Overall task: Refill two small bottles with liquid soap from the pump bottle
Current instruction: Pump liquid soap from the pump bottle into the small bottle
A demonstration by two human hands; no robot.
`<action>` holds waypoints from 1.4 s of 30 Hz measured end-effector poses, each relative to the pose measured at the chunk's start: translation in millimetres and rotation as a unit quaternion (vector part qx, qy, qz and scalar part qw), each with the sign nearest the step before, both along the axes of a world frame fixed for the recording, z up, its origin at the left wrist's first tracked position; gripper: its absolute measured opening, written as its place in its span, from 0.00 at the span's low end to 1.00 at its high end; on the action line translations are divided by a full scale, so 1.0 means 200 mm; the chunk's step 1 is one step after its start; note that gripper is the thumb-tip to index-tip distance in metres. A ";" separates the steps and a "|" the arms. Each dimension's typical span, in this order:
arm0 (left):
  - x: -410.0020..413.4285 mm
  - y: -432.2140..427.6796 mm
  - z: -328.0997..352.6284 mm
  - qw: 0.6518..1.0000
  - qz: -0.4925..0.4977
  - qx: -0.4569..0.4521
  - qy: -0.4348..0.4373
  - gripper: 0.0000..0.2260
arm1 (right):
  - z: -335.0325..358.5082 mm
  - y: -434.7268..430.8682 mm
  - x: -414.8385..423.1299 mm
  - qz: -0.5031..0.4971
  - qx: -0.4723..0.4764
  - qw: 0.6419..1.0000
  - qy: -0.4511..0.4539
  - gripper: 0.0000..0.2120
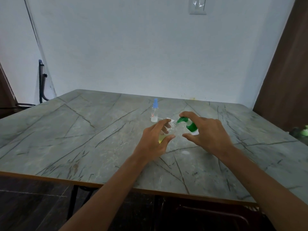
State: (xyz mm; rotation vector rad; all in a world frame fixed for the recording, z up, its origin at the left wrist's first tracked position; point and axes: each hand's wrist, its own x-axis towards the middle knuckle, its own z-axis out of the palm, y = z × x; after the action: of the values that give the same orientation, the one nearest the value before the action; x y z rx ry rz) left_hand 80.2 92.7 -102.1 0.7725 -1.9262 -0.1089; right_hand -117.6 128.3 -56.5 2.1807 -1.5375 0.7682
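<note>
My left hand (155,142) grips a small clear bottle (166,133) with yellowish liquid in its lower part, tilted with its open neck toward the right. The green pump head (185,123) of the pump bottle points its nozzle at that neck. My right hand (206,132) lies over the pump bottle, the forefinger on top of the pump head and the thumb reaching under its white collar; the bottle's body is hidden behind the hand. A second small clear bottle (154,114) with a blue spray cap stands upright just behind both hands.
The grey marble-pattern table (83,130) reaches a white wall at the back. A dark brown panel (283,72) stands at the right. A green and dark object (301,132) sits at the table's right edge. A black chair frame (41,84) stands at the far left.
</note>
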 end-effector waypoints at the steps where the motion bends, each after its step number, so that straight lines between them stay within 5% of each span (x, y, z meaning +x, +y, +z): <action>1: 0.00 0.00 0.00 1.000 0.000 0.000 -0.001 0.21 | 0.00 0.00 0.00 0.003 -0.002 1.000 0.003 0.33; 9: -0.01 -0.01 0.00 1.000 0.001 0.002 0.002 0.22 | -0.01 -0.01 -0.04 0.038 0.022 0.999 0.002 0.38; 20: 0.00 0.00 0.00 1.000 -0.015 0.007 0.001 0.22 | -0.01 -0.03 -0.02 0.052 0.018 0.997 -0.058 0.26; 28: 0.00 0.01 0.02 1.000 0.008 0.008 0.001 0.22 | -0.02 -0.03 0.00 0.032 0.017 0.999 -0.032 0.39; 42: -0.01 0.01 0.00 1.000 -0.015 0.006 -0.004 0.23 | -0.03 -0.03 -0.02 0.038 0.020 0.997 -0.061 0.33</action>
State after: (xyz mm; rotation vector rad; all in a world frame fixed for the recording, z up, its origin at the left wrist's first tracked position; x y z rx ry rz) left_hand 79.1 93.9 -102.1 0.7543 -1.9462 -0.1369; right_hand -121.9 122.4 -62.5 2.2692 -1.5473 0.9172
